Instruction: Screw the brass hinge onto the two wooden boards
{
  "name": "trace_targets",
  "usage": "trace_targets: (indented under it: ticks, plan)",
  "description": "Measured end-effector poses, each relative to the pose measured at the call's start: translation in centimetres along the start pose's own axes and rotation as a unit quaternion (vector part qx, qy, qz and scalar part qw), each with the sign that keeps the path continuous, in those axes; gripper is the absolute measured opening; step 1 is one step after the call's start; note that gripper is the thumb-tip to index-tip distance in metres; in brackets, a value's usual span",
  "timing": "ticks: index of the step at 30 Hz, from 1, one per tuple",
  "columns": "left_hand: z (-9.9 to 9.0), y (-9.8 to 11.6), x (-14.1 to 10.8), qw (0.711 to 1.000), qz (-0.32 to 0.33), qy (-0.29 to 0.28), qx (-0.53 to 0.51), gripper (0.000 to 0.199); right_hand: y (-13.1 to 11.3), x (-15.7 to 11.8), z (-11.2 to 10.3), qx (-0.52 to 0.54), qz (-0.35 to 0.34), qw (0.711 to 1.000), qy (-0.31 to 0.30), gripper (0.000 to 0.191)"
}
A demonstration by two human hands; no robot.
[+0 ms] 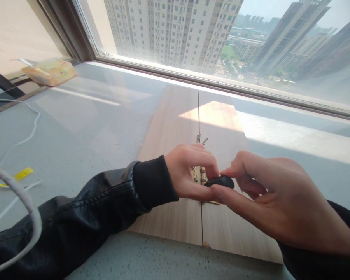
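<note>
My right hand (pixel 271 190) pinches a small black rounded handle (pixel 226 181) between thumb and fingers. Reaching in from the left, my left hand (pixel 185 171) closes its thumb and index finger on the handle's left end; whatever tip it has is hidden. Below them, a brass-coloured hinge (pixel 203 175) shows partly through the gap in my left fingers, lying over the seam of two boards. The left wood-grain board (pixel 166 132) and the right wood-grain board (pixel 239 225) lie side by side. A few loose screws (pixel 205 140) rest just beyond my left hand.
The boards lie on a speckled pale sill (pixel 116 136) before a large window (pixel 175 35). A tissue pack (pixel 51 72) sits at the far left corner. White cable (pixel 32 217) with a yellow tag (pixel 23 173) loops along the left, passing over my left sleeve.
</note>
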State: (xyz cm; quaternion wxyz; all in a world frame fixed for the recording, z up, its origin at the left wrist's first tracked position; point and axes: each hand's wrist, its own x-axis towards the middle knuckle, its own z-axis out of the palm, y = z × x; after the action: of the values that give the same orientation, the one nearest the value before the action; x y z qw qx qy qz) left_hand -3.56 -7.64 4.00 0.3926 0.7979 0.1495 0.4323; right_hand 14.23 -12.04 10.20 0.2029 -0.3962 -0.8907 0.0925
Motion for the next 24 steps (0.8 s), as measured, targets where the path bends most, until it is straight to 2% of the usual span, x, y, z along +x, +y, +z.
trace_targets:
  ticks: [2,5,8,11,14,16,18,20,22,24]
  plan:
    - [0.0,-0.3,0.0,0.999,0.012,-0.029,-0.025,0.017,-0.3,0.0,-0.1,0.032,-0.005,0.999,-0.01,0.016]
    - [0.0,-1.0,-0.2,0.993,0.019,-0.087,-0.076,0.019,-0.1,0.0,-0.7,0.112,-0.011,0.99,-0.085,0.011]
    - [-0.1,-1.1,-0.3,0.991,0.0,-0.1,-0.087,0.023,0.5,-0.2,-1.2,0.145,-0.01,0.983,-0.114,0.015]
    - [-0.2,-0.5,-0.2,0.995,-0.011,-0.073,-0.069,0.025,0.7,-0.2,-0.9,0.118,-0.004,0.989,-0.088,0.009]
    - [-0.2,0.2,-0.1,0.999,-0.011,-0.024,-0.017,0.028,0.4,0.1,0.1,0.038,-0.009,0.999,-0.027,0.027]
    - [-0.2,0.3,0.0,1.0,0.008,-0.019,0.002,0.025,0.2,0.4,0.6,0.001,-0.017,1.0,0.015,0.036]
    - [-0.2,0.1,0.0,0.999,0.021,-0.024,-0.003,0.023,0.0,0.6,0.7,-0.001,-0.018,0.999,0.03,0.037]
    - [-0.2,-0.2,-0.1,0.999,0.013,-0.035,-0.025,0.022,0.1,0.6,0.4,0.039,-0.012,0.999,0.007,0.031]
    - [-0.3,-0.6,-0.3,0.996,-0.009,-0.062,-0.064,0.021,0.3,0.4,-0.2,0.107,-0.011,0.993,-0.042,0.018]
    - [-0.2,-0.8,-0.4,0.991,-0.029,-0.091,-0.099,0.02,0.6,0.1,-0.6,0.16,-0.018,0.983,-0.086,0.016]
